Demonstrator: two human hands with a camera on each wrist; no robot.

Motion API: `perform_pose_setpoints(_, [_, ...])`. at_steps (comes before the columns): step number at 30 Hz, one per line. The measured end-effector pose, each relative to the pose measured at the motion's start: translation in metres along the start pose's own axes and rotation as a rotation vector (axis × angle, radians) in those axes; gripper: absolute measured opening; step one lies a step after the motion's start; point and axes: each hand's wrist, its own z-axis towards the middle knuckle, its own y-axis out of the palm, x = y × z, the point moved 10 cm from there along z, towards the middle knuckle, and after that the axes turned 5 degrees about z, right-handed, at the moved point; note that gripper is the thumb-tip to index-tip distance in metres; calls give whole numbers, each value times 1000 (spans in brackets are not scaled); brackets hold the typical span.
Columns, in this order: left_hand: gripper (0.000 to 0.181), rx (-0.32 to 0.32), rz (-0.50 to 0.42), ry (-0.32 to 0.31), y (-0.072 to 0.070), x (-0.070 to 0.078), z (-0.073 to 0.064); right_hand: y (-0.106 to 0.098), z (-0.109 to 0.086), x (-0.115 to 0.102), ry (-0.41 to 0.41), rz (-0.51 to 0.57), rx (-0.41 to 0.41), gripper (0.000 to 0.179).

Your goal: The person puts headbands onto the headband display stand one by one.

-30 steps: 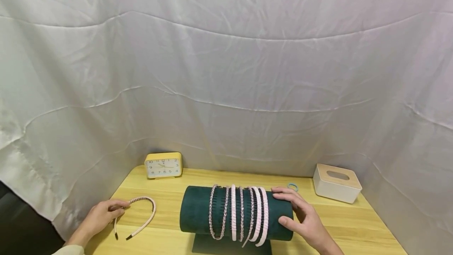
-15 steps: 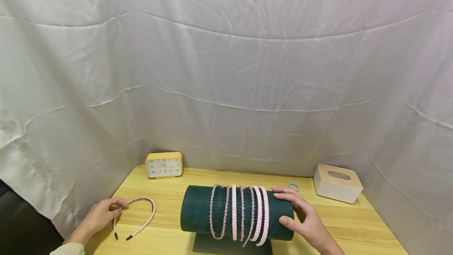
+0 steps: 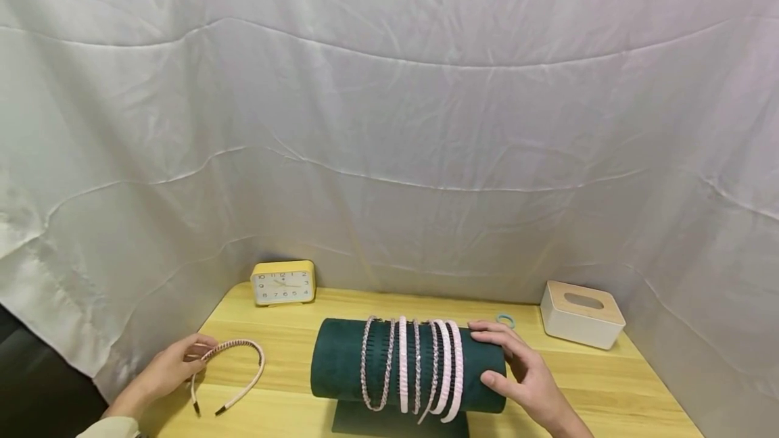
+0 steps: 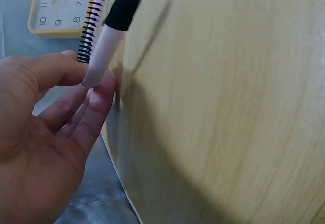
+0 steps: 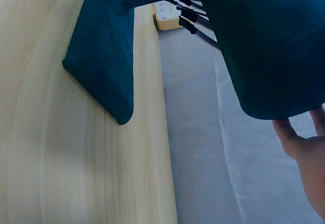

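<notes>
A pale pink headband (image 3: 262, 359) with dark teeth inside and black end tips is pinched by my left hand (image 3: 164, 372) at the table's left side. In the left wrist view the headband (image 4: 105, 51) sits between thumb and fingers, one black tip pointing up. My right hand (image 3: 531, 384) holds the right end of a dark green headband stand (image 3: 338, 360), fingers over its top and thumb on the front. Several pink and glittery headbands (image 3: 404, 365) hang side by side around its roll. In the right wrist view the hand (image 5: 315, 165) shows beyond the roll's end.
A yellow clock (image 3: 283, 284) stands at the back left of the wooden table (image 3: 584, 377). At the back right is a white tissue box (image 3: 581, 323) with a wood-look lid, and near it a small blue ring (image 3: 505, 320). Grey cloth (image 3: 389, 127) hangs around the table.
My left hand and the headband have shifted slightly to the left, with more of the band showing past the fingers. The right hand keeps its place on the stand.
</notes>
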Motion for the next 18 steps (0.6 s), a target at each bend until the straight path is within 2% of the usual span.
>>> perform_pose_setpoints(6, [36, -87, -181, -15, 5, -6, 1, -1, 0, 1, 16, -10, 4, 57])
perform_pose_setpoints(10, [24, -190, -290, 17, 11, -5, -1, -1, 0, 1, 19, -8, 3, 56])
perform_pose_setpoints(12, [22, -245, -353, 13, 15, -5, -4, 0, 0, 0, 11, -4, 0, 57])
perform_pose_setpoints(15, [22, -290, -432, -16, 18, -6, -9, 0, 0, 0, 12, -6, 0, 56])
perform_pose_setpoints(18, [25, -295, -467, -47, 19, -8, -12, 0, -1, 1, 22, -9, 3, 56])
